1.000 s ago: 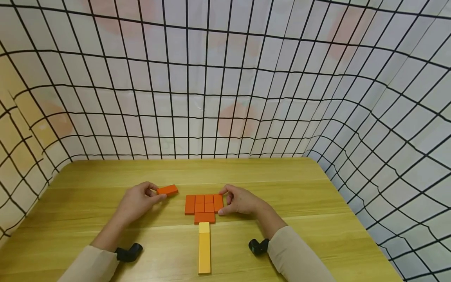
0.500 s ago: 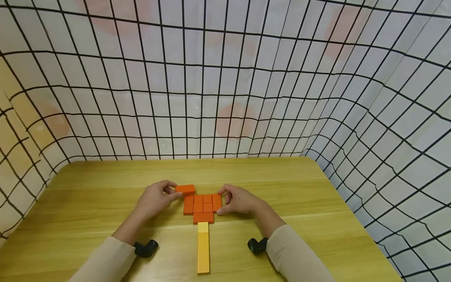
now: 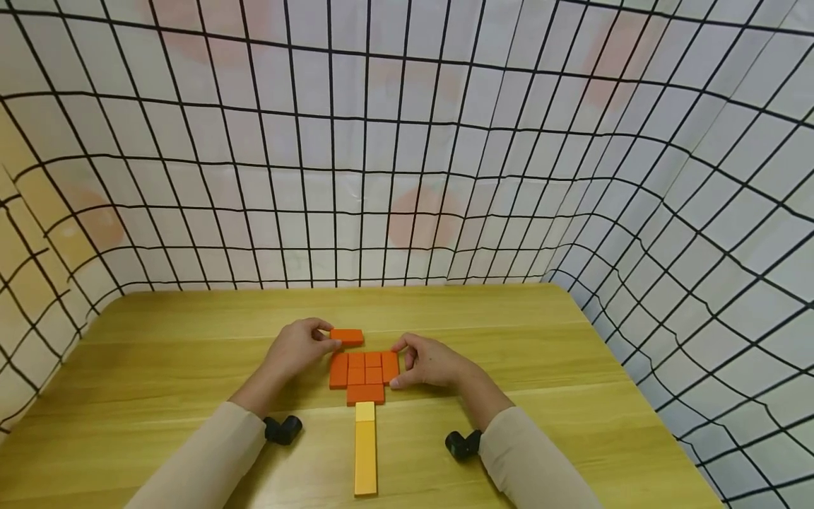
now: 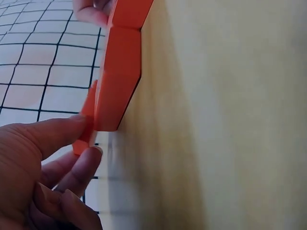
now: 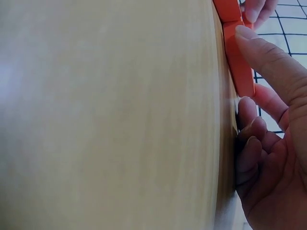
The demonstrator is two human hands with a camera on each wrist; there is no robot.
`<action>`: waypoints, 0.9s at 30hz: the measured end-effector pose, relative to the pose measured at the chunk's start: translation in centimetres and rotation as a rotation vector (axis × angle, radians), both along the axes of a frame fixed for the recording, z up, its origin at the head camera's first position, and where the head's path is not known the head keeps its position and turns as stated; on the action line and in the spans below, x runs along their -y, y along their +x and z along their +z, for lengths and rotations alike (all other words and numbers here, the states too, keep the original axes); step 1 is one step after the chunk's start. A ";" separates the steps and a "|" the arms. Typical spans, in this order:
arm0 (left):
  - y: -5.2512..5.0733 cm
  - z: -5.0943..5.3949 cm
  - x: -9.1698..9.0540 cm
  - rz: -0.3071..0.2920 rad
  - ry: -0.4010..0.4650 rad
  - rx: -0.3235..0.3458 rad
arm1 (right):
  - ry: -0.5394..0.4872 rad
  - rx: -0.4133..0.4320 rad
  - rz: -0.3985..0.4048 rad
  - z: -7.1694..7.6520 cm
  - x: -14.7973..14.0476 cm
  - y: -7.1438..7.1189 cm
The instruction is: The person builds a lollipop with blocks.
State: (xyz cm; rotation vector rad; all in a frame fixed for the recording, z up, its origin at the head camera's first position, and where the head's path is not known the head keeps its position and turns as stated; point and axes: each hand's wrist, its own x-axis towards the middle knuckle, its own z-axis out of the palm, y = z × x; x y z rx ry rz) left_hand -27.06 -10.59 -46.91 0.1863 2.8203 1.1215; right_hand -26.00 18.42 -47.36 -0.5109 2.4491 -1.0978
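In the head view, my left hand (image 3: 294, 353) pinches one end of an orange rectangular block (image 3: 348, 337), just behind an assembly of orange blocks (image 3: 365, 394) lying on the table. A narrow gap shows between that block and the assembly. At the assembly's right end, my right hand (image 3: 437, 362) grips an upright-set orange block (image 3: 390, 366), thumb on its near end and index finger on its far end. The right wrist view shows the thumb (image 5: 266, 55) against this block (image 5: 240, 62). A line of yellow blocks (image 3: 365, 459) runs from the assembly toward me.
The wooden table (image 3: 509, 318) ends at a black wire mesh (image 3: 407, 240) that rises behind it and along both sides, with pale sheeting behind. Each wrist carries a small black camera mount, one near the left sleeve (image 3: 203, 452), one near the right.
My left hand has carried its orange block rightward, from left of the assembly to behind it, and turned it nearly parallel to the assembly's back edge. My right hand stays in place.
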 end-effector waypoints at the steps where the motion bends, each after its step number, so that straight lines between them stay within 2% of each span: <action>1: -0.1 0.0 0.0 0.001 -0.006 0.010 | -0.001 0.001 0.001 0.0 0.0 0.0; 5: -0.3 0.2 0.2 0.003 -0.030 0.037 | 0.006 0.008 0.006 0.0 0.0 0.1; 10: -0.5 0.0 0.2 0.010 -0.037 0.034 | 0.010 0.011 -0.007 0.0 0.0 0.1; 18: -0.6 -0.2 -0.1 -0.013 0.008 0.054 | 0.024 0.008 -0.001 0.2 -0.1 0.2; 27: -0.6 0.3 -1.0 -0.038 0.026 0.105 | 0.038 0.014 -0.012 0.3 0.1 0.1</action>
